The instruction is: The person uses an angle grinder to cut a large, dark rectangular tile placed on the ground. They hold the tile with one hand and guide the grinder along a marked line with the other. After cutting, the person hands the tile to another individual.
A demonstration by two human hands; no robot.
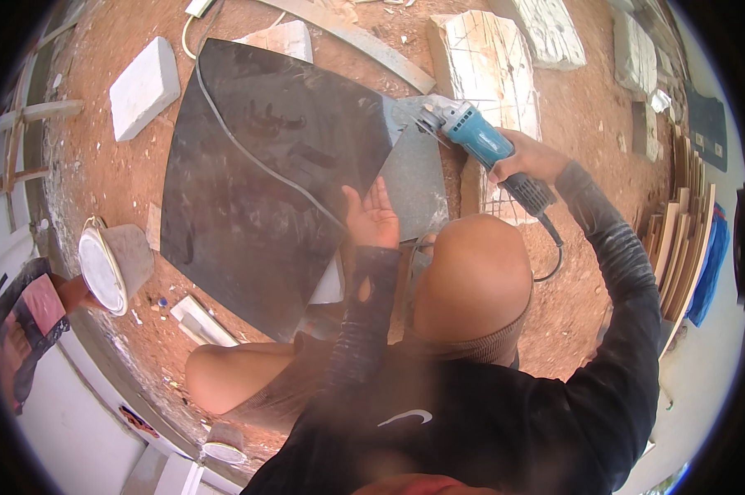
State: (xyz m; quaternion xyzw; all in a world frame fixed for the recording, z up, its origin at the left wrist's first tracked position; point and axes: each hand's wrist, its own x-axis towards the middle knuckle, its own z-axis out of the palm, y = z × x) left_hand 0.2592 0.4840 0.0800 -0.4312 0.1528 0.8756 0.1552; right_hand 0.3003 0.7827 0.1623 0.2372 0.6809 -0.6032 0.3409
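Observation:
My right hand (527,157) grips a teal and black angle grinder (480,132), its disc end over a grey dusty panel (418,186) at the right edge of a large dark, glossy slab (240,206). A grey cable (257,162) runs across the slab. My left hand (372,213) is open, palm up, fingers slightly curved, at the slab's right edge left of the grey panel, holding nothing. My bare knee (475,280) is just below the grinder, with the grinder's black cord hanging to its right.
White blocks (480,66) and a long board (347,41) lie behind on reddish dirt (579,107). A white bucket (116,264) stands left, beside part of another person (13,346). Stacked wooden boards (678,239) lean right, near a wall.

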